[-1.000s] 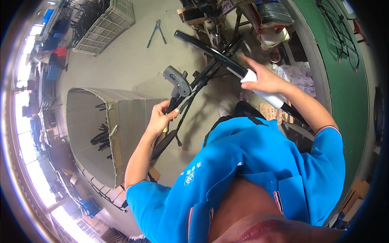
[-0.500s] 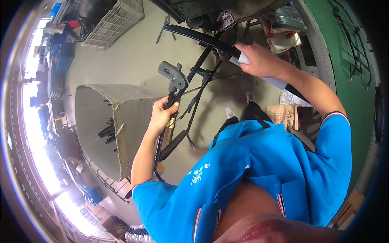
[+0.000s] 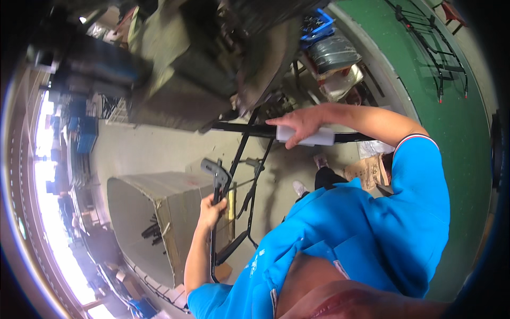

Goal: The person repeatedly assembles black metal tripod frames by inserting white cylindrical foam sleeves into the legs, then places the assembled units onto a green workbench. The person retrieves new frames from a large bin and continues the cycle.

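My left hand (image 3: 211, 211) is closed around a black metal tube of a frame, just below a grey plastic joint (image 3: 215, 171). More black tubes of the frame (image 3: 237, 165) run upward beside it. A black bar (image 3: 353, 137) lies crosswise farther off, with a white sleeve (image 3: 319, 136) around it. My right hand (image 3: 304, 125) rests over that sleeve, index finger stretched to the left and thumb apart; its other fingers are partly hidden. The bar's left end meets the underside of a large dark machine (image 3: 180, 95), which is blurred and hides the contact.
A big open cardboard box (image 3: 175, 199) with black pieces inside stands left of the frame. Plastic-wrapped coils (image 3: 333, 53) and a blue bin (image 3: 319, 33) lie far right of the machine. Black frames (image 3: 433, 48) lie on green floor; a brown paper sack (image 3: 366, 171) is near my feet.
The machine now fills the upper left of the view. My right hand has loosened from its grip and spread its fingers over the sleeve; the bar's left end is now at the machine.
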Tool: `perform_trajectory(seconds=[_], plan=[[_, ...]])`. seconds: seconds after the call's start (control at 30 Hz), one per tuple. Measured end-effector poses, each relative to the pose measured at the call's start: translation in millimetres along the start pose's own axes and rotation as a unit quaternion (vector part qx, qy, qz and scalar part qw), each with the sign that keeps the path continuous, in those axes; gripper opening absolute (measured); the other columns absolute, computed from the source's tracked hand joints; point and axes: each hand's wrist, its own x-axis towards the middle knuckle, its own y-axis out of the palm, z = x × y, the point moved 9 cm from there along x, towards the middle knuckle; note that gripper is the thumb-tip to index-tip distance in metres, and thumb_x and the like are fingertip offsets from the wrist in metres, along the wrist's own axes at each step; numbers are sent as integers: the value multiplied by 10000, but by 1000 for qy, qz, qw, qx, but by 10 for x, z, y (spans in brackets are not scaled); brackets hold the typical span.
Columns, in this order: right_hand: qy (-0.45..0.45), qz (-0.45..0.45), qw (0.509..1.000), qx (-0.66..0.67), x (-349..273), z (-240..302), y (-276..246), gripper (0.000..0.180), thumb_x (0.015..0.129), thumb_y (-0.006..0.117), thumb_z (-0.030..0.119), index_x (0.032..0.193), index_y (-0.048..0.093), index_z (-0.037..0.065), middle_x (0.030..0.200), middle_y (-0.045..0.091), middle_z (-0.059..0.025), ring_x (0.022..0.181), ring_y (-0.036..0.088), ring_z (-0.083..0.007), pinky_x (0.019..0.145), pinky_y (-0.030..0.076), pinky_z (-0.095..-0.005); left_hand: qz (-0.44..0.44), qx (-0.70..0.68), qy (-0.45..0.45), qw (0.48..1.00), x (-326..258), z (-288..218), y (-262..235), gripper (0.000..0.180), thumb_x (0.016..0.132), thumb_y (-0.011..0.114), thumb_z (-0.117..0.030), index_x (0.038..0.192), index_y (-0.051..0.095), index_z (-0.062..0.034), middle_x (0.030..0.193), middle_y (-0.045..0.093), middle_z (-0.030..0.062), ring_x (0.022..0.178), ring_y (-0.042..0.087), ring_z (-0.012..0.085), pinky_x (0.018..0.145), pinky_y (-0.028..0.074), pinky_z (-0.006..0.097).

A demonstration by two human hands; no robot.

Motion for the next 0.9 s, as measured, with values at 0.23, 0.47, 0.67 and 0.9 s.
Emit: perform_trajectory(seconds=[0.23,0.47,0.67,0.9], plan=[[258,-449,835,-187,-363,-2797,-2803,269,749,598,166,984,675,62,910,669,-167,849,652,-314,738,519,-428,-23,-3,-1,1000,26,45,-63,61,801,664,-90,804,608,-67,643,566,-20,567,507,73,538,408,234],[303,-353,826,-318,476,-3739,-3111,449,815,563,142,1254,525,230,1329,436,-68,1217,433,-268,940,436,-428,-20,9,-35,999,-119,0,-74,160,776,694,-51,920,627,-32,686,592,-11,605,548,77,571,433,228],[296,-296,830,-368,314,-3683,-2666,314,856,478,130,1158,560,162,1162,521,-106,1044,563,-301,802,517,-417,-40,-8,-46,998,-155,150,-18,144,757,680,-5,878,609,-40,685,571,-13,599,558,97,562,448,248],[326,-368,802,-340,-19,-3480,-2728,204,813,490,150,872,678,97,970,646,-149,880,653,-317,762,524,-434,-53,30,-55,997,-195,21,7,180,747,686,-34,919,637,-53,659,557,-39,571,501,69,550,414,232]])
